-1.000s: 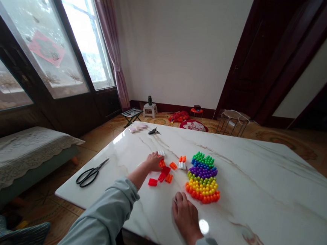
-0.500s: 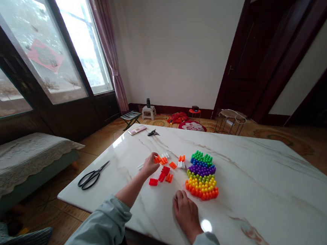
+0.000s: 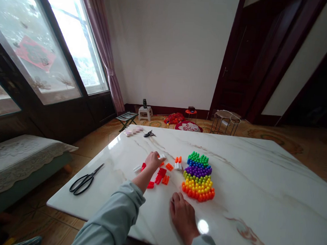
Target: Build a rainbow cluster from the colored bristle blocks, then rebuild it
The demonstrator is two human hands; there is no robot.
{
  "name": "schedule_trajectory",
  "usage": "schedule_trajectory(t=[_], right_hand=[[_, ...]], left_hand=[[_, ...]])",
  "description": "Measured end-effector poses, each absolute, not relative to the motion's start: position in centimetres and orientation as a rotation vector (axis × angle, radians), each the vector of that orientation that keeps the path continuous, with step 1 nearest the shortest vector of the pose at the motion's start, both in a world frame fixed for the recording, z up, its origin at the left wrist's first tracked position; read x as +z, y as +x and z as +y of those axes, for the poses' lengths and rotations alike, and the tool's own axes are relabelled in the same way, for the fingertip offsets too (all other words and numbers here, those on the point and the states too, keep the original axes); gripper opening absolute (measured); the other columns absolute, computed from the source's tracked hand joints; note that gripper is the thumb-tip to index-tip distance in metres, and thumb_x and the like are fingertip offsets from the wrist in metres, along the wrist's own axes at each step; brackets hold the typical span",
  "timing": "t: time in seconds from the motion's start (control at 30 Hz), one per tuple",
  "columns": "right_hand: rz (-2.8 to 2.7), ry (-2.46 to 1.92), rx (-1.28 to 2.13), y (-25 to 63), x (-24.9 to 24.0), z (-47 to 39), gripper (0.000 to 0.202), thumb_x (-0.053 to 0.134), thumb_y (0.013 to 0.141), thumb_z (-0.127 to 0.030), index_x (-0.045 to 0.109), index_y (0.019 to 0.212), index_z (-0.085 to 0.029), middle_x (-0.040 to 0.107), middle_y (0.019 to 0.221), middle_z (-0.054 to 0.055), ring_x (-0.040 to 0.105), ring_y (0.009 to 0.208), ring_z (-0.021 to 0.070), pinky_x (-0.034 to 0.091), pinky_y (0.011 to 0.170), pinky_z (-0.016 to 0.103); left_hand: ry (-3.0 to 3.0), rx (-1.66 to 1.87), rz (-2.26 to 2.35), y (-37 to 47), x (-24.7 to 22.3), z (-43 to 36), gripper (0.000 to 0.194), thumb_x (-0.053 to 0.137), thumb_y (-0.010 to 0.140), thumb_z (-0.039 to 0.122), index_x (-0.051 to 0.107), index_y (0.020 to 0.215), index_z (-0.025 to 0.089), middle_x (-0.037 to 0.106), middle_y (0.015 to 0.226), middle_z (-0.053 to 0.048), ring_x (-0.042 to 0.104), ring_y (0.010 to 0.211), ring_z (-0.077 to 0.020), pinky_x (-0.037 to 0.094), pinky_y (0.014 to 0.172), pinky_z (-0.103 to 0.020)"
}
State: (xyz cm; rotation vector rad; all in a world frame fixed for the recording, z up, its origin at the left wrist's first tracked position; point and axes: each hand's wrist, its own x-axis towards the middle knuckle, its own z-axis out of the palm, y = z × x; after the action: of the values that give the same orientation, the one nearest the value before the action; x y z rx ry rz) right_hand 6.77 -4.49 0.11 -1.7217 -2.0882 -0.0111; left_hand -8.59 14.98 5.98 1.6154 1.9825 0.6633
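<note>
My left hand (image 3: 152, 161) reaches over a scatter of small plastic pieces, its fingers bent to a pinch beside the white pieces (image 3: 162, 156). What lies between its fingertips is hidden. Closest to that hand are several orange pieces (image 3: 169, 167) and red pieces (image 3: 161, 174), lying flat on the table. My right hand (image 3: 183, 214) rests on the marble tabletop with its fingers curled, and nothing shows in it. Just beyond it stands a block of round-topped beads (image 3: 198, 176) in bands of green, blue, purple, olive, yellow and orange. A small orange-and-white group (image 3: 178, 163) lies left of the block.
Black-handled scissors (image 3: 83, 182) lie at the table's left. Keys (image 3: 149, 134) and a blurred flat object (image 3: 134, 130) are near the far edge. Past the white marble table (image 3: 261, 175) stand a white stool (image 3: 145, 112) and a wire-framed stool (image 3: 226, 118).
My left hand has shifted right, from the orange pieces toward the white ones, uncovering a red piece at its left. The view has turned slightly; my right hand stays on the table.
</note>
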Motion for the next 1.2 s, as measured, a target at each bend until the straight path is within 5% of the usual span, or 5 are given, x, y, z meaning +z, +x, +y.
schedule_trajectory(t=[0.1,0.33,0.6,0.87,1.2], right_hand=[[-2.097,-1.715,-0.013,6.8,0.0,-4.4,0.008,0.044,0.089,-0.015,0.05,0.088,-0.02,0.059,0.084,0.001,0.058,0.066,0.0126,0.027,0.057,0.025],[-2.096,-1.711,0.004,6.8,0.3,-4.4,0.007,0.044,0.089,-0.015,0.049,0.087,-0.02,0.058,0.084,0.001,0.057,0.066,0.0123,0.027,0.057,0.026],[-2.074,-1.693,-0.043,6.7,0.0,-4.4,0.007,0.044,0.089,-0.016,0.05,0.087,-0.02,0.059,0.083,0.001,0.057,0.063,0.0112,0.026,0.056,0.026],[-2.081,-1.715,-0.018,6.7,0.6,-4.5,0.008,0.045,0.09,-0.016,0.051,0.086,-0.019,0.059,0.083,0.001,0.057,0.064,0.0117,0.026,0.056,0.026],[-2.066,-1.711,-0.041,6.7,-0.2,-4.4,0.007,0.045,0.09,-0.017,0.051,0.089,-0.019,0.059,0.084,0.002,0.057,0.065,0.011,0.028,0.057,0.025]], left_hand=[[1.677,0.509,2.084,-7.4,5.5,15.6,0.063,0.078,0.056,0.051,0.059,0.104,0.013,0.06,0.118,-0.022,0.058,0.11,-0.0376,0.046,0.084,-0.041],[1.758,0.295,2.137,-6.7,4.4,15.2,0.04,0.061,0.076,0.041,0.06,0.102,0.011,0.065,0.11,-0.02,0.065,0.101,-0.0298,0.049,0.075,-0.032],[1.847,0.336,2.114,-7.8,5.1,13.5,0.04,0.063,0.072,0.022,0.054,0.111,0.017,0.065,0.11,-0.014,0.064,0.101,-0.0258,0.048,0.075,-0.029],[1.904,0.5,2.039,-9.0,5.6,11.6,0.024,0.047,0.087,0.026,0.061,0.107,0.022,0.071,0.099,-0.006,0.064,0.095,-0.0193,0.046,0.077,-0.025],[1.983,0.349,2.039,-9.2,5.2,10.7,0.022,0.054,0.08,0.026,0.067,0.097,0.021,0.071,0.098,-0.008,0.064,0.095,-0.0235,0.046,0.074,-0.028]])
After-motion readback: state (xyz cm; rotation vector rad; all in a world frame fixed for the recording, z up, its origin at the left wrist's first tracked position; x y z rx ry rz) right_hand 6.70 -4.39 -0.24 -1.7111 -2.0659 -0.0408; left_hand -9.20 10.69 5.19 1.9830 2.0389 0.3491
